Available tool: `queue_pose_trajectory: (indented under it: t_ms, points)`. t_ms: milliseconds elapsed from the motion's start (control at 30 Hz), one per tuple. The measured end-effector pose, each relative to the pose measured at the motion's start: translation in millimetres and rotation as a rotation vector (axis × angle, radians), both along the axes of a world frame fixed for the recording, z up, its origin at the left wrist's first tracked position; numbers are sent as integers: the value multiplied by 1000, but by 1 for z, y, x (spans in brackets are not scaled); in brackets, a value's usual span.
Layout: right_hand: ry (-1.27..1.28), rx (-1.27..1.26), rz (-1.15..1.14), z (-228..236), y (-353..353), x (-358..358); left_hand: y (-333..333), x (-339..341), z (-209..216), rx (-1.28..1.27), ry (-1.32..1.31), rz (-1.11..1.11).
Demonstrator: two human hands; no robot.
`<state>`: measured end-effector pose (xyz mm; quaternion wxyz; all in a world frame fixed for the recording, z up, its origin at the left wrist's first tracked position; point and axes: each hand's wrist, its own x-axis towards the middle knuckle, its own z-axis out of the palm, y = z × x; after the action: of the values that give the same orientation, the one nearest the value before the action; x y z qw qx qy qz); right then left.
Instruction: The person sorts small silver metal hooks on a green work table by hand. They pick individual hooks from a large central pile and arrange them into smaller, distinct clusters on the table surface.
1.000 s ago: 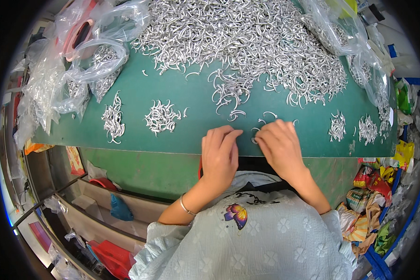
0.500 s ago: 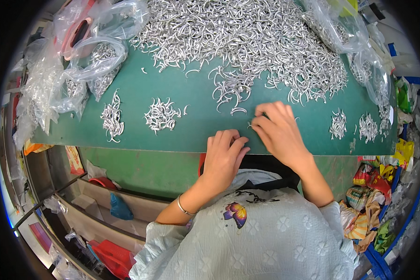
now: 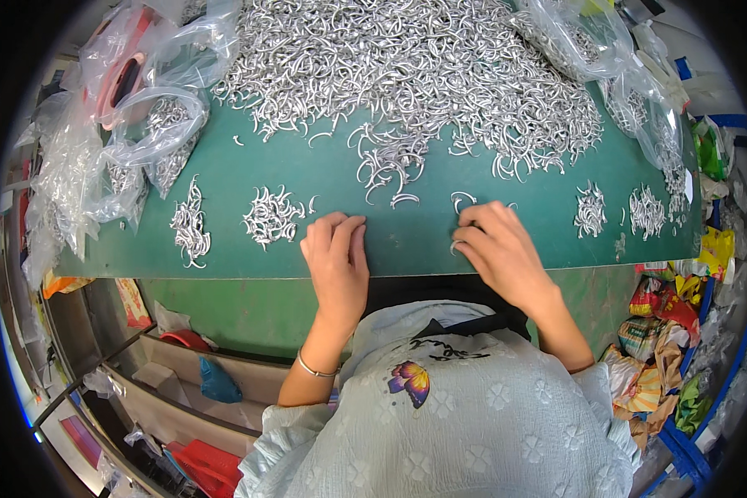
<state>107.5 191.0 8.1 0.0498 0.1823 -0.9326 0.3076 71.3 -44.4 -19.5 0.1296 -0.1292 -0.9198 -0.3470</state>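
Note:
A large heap of small curved silver metal pieces (image 3: 423, 75) covers the far half of the green table (image 3: 407, 241). My left hand (image 3: 338, 261) is at the near edge, its fingers bent and drawn together, beside a small pile of the pieces (image 3: 271, 217). Whatever those fingers hold, if anything, is hidden. My right hand (image 3: 506, 257) has thumb and fingers closed on a curved metal piece (image 3: 456, 246), whose end shows at the fingertips. Another loose curved piece (image 3: 463, 199) lies just beyond that hand.
Another small pile (image 3: 191, 228) lies at the left, and two more, a nearer-centre pile (image 3: 590, 211) and an outer pile (image 3: 646, 212), at the right. Clear plastic bags (image 3: 170, 124) of pieces stand at the far left, with another bag (image 3: 568, 50) at the far right. Below left is a red basket (image 3: 203, 465).
My left hand has moved left, away from the right hand and toward a small pile. The right hand has shifted slightly down and right; a loose piece now shows beyond it.

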Motion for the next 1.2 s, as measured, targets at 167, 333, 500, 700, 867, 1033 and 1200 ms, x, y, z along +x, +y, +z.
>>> queue_pose_trajectory:
  t_ms: [167,333,500,700,867,1033,1200]
  points:
    - [80,101,-358,6,22,3,10,6,-4,38,20,-111]
    - [-55,-112,-427,-5,3,18,15,-2,0,-17,-2,-40]
    - [-64,-219,-508,-5,12,14,34,11,8,106,21,-235]
    - [-146,-321,-363,6,15,11,67,1,10,-47,-15,-541]
    - [-183,-159,-355,12,29,18,60,12,8,140,-175,-587]
    - [-356,-234,-224,11,28,21,59,17,16,345,-264,-497]
    - [-317,-161,-174,13,23,21,29,43,11,774,-1249,-568]
